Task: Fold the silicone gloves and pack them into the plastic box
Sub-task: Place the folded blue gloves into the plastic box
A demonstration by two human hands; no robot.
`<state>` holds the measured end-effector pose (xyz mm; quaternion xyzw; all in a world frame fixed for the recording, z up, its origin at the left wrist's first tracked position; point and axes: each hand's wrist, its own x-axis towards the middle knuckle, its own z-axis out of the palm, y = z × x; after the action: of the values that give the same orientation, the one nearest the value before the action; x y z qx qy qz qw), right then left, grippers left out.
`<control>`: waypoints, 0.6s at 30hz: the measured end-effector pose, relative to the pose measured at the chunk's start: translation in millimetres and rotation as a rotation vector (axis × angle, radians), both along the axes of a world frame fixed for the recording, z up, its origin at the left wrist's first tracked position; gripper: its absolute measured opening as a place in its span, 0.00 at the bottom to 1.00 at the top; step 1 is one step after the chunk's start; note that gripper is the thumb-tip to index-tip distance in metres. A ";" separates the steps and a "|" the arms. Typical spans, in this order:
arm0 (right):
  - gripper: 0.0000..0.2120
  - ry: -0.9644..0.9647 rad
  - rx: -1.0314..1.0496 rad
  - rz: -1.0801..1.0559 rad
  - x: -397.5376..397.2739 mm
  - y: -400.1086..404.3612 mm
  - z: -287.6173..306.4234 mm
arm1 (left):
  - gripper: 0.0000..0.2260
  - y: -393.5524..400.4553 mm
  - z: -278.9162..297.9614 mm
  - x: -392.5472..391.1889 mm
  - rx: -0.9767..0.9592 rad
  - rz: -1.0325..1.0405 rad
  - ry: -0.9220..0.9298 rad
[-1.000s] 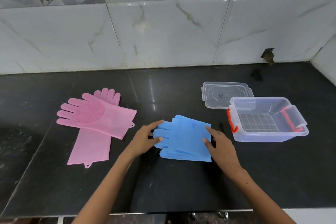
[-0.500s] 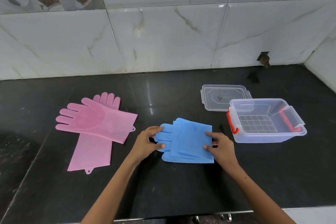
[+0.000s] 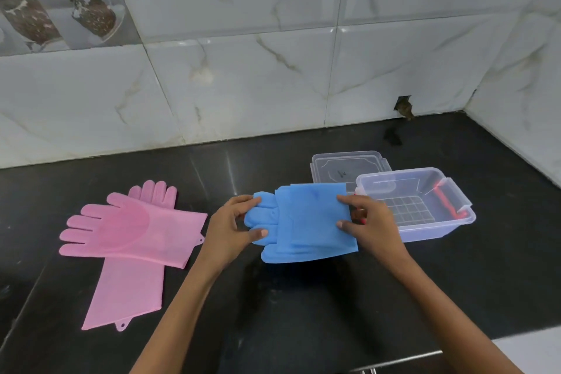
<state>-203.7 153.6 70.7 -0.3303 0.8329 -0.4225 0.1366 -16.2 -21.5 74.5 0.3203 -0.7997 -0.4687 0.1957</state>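
Folded blue gloves [image 3: 306, 222] sit mid-counter as one stacked bundle, finger ends pointing left, cuff edge to the right — looks raised off the black countertop [image 3: 303, 307] with a shadow beneath, though the near edge may be touching, can't tell. Left hand [image 3: 230, 228] pinches the finger end, thumb on top, fingers curled around the far side. Right hand [image 3: 367, 222] grips the cuff edge, thumb and fingers clamped on it. Just right of the bundle: clear plastic box [image 3: 425, 222], open top, nothing inside, red latch [image 3: 449, 203] visible on its right end; right hand overlaps its left end in view. Clear lid [image 3: 343, 165] lies flat just behind the box, the bundle's far corner covering part of it. Left side of the counter: pink gloves [image 3: 133, 234], unfolded, one laid crosswise over the other, well apart from the blue ones. Marble-tile wall [image 3: 243, 85] at the far edge.
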 end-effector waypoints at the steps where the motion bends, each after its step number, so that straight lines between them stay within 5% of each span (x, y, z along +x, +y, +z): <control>1: 0.21 0.003 -0.011 -0.010 -10.1 5.9 10.1 | 0.26 4.2 8.2 -10.3 -0.016 -0.007 0.019; 9: 0.23 -0.077 -0.030 -0.101 -113.4 75.6 58.7 | 0.27 61.7 40.3 -124.1 -0.028 -0.050 0.084; 18: 0.23 -0.096 0.123 -0.007 -183.3 101.1 38.4 | 0.27 111.8 10.4 -191.0 0.016 0.020 -0.036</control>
<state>-387.0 254.7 109.1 -0.2978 0.8508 -0.3864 0.1952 -207.1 90.3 84.8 0.3383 -0.7961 -0.4671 0.1834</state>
